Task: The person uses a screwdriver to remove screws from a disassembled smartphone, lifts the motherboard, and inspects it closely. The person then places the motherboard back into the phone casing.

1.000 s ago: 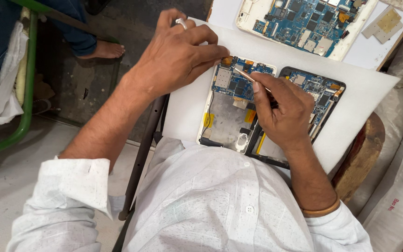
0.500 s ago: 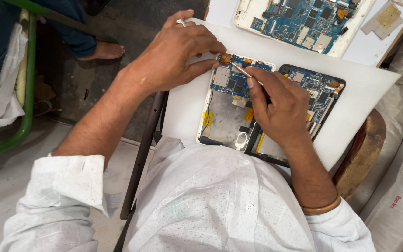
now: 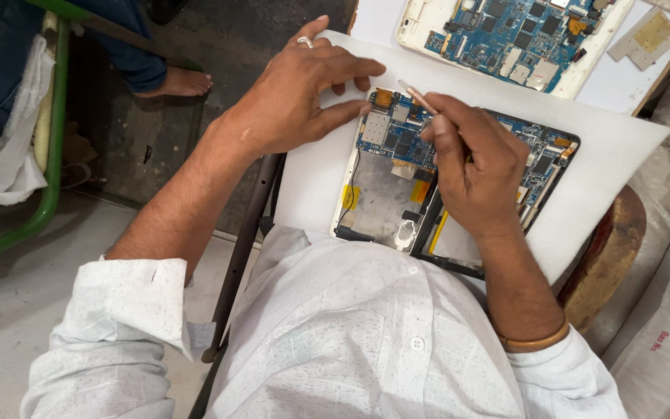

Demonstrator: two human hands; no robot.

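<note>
Seen from above, a person in a white shirt (image 3: pixel 350 341) is shown at work on an opened tablet. A white sheet (image 3: pixel 599 163) is spread over the work surface, and a brown wooden stool (image 3: pixel 606 264) shows under its right edge. The opened tablet (image 3: pixel 381 202), its back cover removed, lies on the sheet directly in front of the body; a silver plate fills its lower part and a blue circuit board (image 3: pixel 397 136) runs along its upper edge. A second opened tablet (image 3: pixel 505 39), in a white frame with its own blue board exposed, lies farther away at the top of the view, well apart from the first. A small beige plate (image 3: pixel 645 35) is seen just beside it on the right.

The left hand (image 3: pixel 296 97), with a ring on one finger, is laid flat on the sheet, its fingers spread and relaxed, the fingertips touching the upper left corner of the nearer tablet. The right hand (image 3: pixel 474 167) is closed around a thin tool (image 3: pixel 416 97), pinched between thumb and fingers, with the tip over the circuit board near its upper left corner. A green chair frame (image 3: pixel 52 155) and another person's bare foot (image 3: pixel 180 81) are visible on the floor at left.
</note>
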